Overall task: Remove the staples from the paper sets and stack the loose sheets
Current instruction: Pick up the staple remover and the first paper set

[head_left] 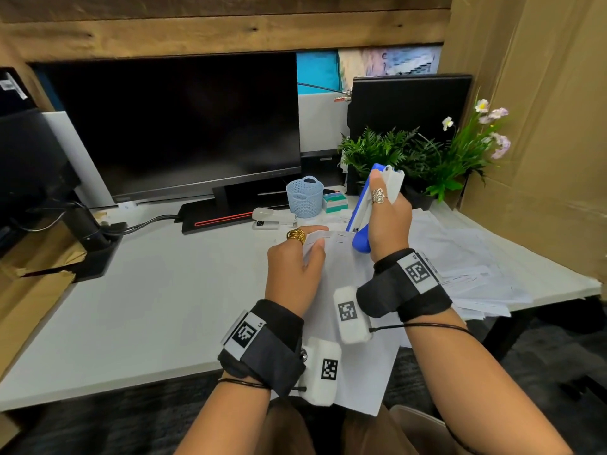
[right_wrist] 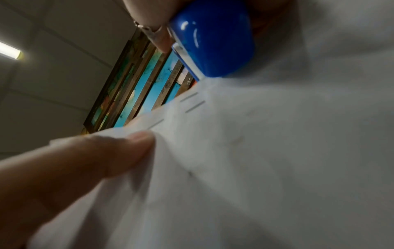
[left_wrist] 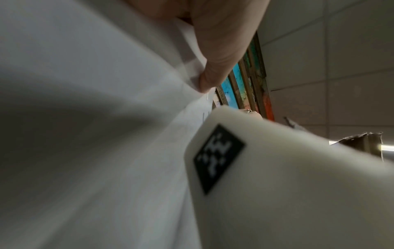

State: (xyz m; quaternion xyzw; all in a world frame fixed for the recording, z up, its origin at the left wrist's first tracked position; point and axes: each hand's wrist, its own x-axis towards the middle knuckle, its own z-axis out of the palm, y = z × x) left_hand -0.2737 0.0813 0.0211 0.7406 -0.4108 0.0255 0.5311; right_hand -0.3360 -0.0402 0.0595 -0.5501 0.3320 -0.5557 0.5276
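A stapled paper set (head_left: pixel 361 349) is held up above the desk's front edge. My left hand (head_left: pixel 313 246) pinches its top left corner, thumb on the near face (right_wrist: pixel 119 148). Several staples (head_left: pixel 338 237) sit in a row along the top edge, plain in the right wrist view as short lines (right_wrist: pixel 194 106). My right hand (head_left: pixel 386 211) grips a blue and white staple tool (head_left: pixel 363 208) upright, its rounded blue lower end (right_wrist: pixel 213 42) touching the paper's top edge beside the staples. The left wrist view shows a left fingertip (left_wrist: pixel 213 79) on the paper (left_wrist: pixel 106 118).
A heap of loose sheets (head_left: pixel 460 257) covers the desk's right side. Behind the hands stand a white stapler (head_left: pixel 274 219), a pale blue basket (head_left: pixel 304 195), a green box (head_left: pixel 335 202), plants (head_left: pixel 410 156) and a dark monitor (head_left: pixel 177 126). Cardboard (head_left: pixel 542 126) walls the right.
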